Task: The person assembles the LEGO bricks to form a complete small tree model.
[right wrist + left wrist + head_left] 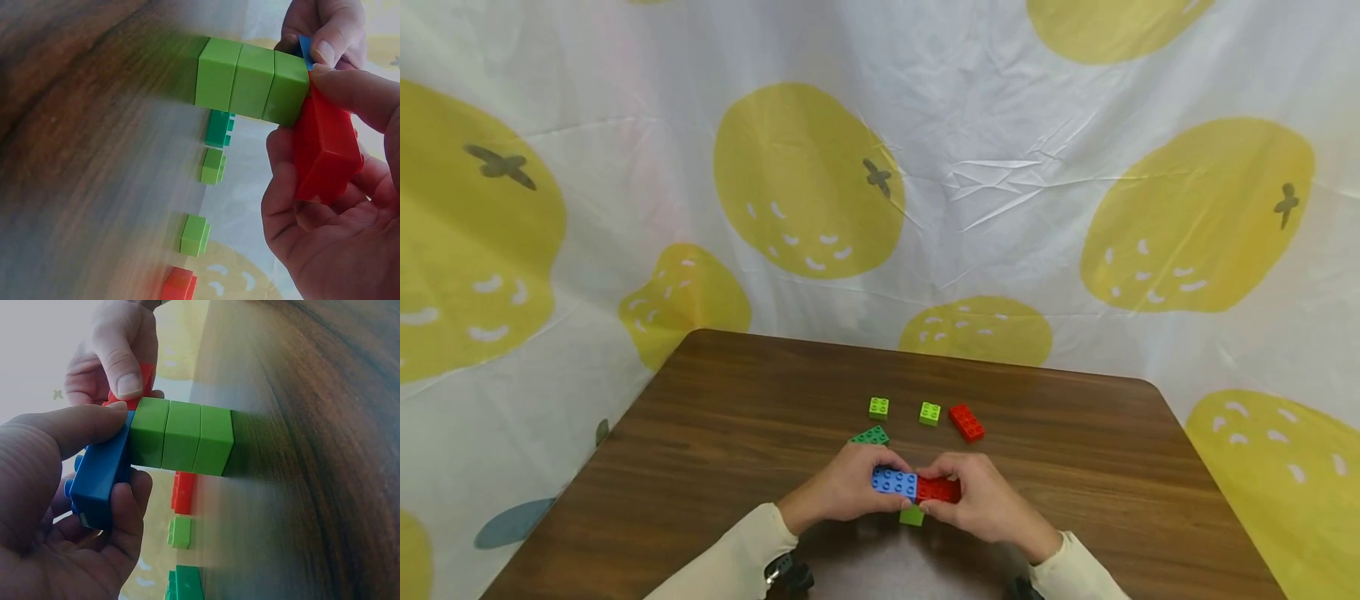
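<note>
My left hand (848, 485) grips a blue brick (892, 481) between thumb and fingers, its studs facing up. In my right hand (983, 498) is a red brick (937, 489), pinched by the thumb on the near side and fingers on the far side. The two bricks meet end to end over a column of three light green bricks (182, 436). That column stands upright on the table, and both held bricks stick out sideways from its top. In the right wrist view the red brick (326, 147) sits against the column's top brick (287, 87).
Behind the hands on the brown wooden table (737, 408) lie a dark green brick (871, 435), two small light green bricks, one at left (878, 407) and one at right (929, 413), and another red brick (966, 422). A lemon-print cloth (970, 250) hangs behind the table.
</note>
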A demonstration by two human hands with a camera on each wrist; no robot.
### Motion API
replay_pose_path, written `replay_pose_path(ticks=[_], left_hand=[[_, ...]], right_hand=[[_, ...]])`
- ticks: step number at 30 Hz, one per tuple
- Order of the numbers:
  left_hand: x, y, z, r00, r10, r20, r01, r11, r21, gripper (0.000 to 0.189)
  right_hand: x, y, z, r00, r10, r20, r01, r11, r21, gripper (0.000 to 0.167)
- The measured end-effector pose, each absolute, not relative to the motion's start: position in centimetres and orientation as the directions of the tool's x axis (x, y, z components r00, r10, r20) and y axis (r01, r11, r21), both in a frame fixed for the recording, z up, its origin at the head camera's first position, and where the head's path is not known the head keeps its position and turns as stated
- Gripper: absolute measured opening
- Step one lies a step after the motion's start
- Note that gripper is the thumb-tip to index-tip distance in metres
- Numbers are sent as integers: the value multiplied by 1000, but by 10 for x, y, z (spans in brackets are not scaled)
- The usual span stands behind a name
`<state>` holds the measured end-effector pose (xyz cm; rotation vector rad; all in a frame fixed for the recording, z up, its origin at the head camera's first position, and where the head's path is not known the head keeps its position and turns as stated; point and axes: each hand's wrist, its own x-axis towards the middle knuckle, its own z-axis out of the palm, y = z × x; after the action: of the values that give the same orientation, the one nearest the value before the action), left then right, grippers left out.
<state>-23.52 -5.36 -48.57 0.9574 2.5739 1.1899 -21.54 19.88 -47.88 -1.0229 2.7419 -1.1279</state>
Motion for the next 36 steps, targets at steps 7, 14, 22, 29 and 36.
replay_pose_path(ticks=[7, 14, 22, 29, 36], left_hand=[[-235, -53, -484, -785, 608, 120, 487, 486, 726, 35], [-234, -54, -485, -786, 606, 126, 494, 493, 716, 35], [-234, -61, -485, -771, 624, 130, 496, 460, 736, 39], [-241, -72, -485, -764, 618, 184, 513, 411, 753, 37], [-252, -80, -491, -821, 524, 225, 491, 449, 746, 31]], right_hand=[[-214, 196, -477, -789, -577, 214, -562, 536, -630, 26], [-211, 193, -478, -782, -574, 242, -586, 546, -599, 24], [-212, 190, -480, -777, -577, 250, -593, 541, -597, 24], [-214, 190, -481, -765, -584, 271, -612, 530, -586, 23], [-214, 190, -481, -769, -585, 256, -605, 537, -588, 24]])
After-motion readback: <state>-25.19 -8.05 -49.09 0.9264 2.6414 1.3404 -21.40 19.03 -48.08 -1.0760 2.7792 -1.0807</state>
